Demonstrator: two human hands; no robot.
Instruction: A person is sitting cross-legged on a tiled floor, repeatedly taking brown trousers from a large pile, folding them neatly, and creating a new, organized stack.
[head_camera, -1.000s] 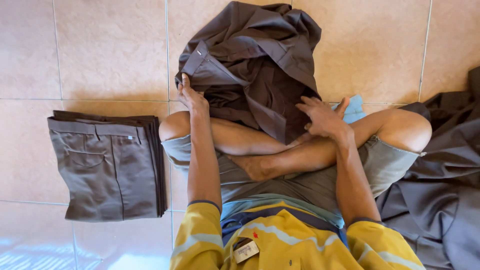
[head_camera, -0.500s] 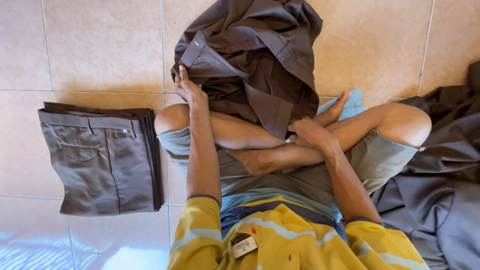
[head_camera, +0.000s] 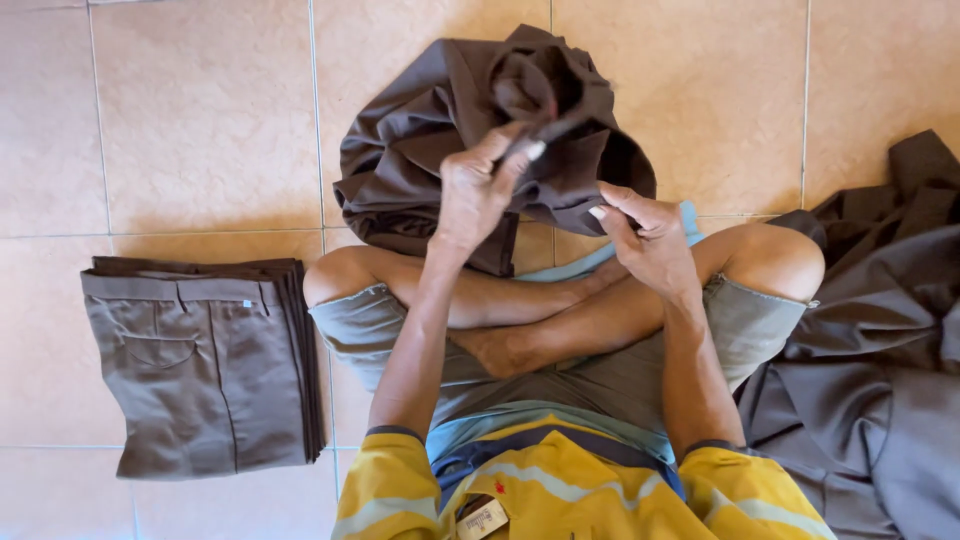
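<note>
Two hands are raised over the crossed legs: the left hand (head_camera: 478, 190) has been lifted and pinches the dark trousers (head_camera: 450, 140), bunched above the floor (head_camera: 200, 120); the right hand (head_camera: 650, 240) now grips their edge. Folded trousers (head_camera: 200, 365) lie left.

Dark brown trousers (head_camera: 440, 140), crumpled, lifted above floor.

Left hand (head_camera: 475, 195) now lifted off knee, pinching fold of dark brown garment (head_camera: 480, 130) higher. Right hand (head_camera: 650, 245) raised from shin to garment edge. Garment more bunched up.
</note>
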